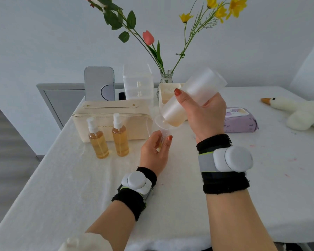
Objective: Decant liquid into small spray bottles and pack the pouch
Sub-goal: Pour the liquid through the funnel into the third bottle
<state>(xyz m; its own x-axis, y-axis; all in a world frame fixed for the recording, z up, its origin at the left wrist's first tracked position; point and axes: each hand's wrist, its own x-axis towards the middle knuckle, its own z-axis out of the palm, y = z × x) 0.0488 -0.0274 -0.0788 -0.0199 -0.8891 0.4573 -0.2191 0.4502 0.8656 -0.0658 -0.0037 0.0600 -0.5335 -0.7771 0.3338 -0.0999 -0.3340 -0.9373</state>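
Note:
My right hand (pixel 203 113) grips a large frosted bottle (pixel 190 98), tilted mouth-down, with amber liquid gathered at its lower end. Its mouth sits over a clear funnel (pixel 161 125). My left hand (pixel 155 151) holds a small bottle under the funnel; my fingers hide most of it. Two small spray bottles (pixel 98 139) (pixel 120 137) filled with amber liquid stand upright to the left, white pump tops on. Behind them stands a cream pouch (pixel 134 127) with its zip along the top.
A standing mirror (pixel 99 84), clear mini drawers (pixel 138 82), a glass vase of flowers (pixel 166 78) and a cream box (pixel 168 91) line the back of the white table (pixel 62 187). A purple wipes pack (pixel 240 122) and a plush goose (pixel 301 113) lie right.

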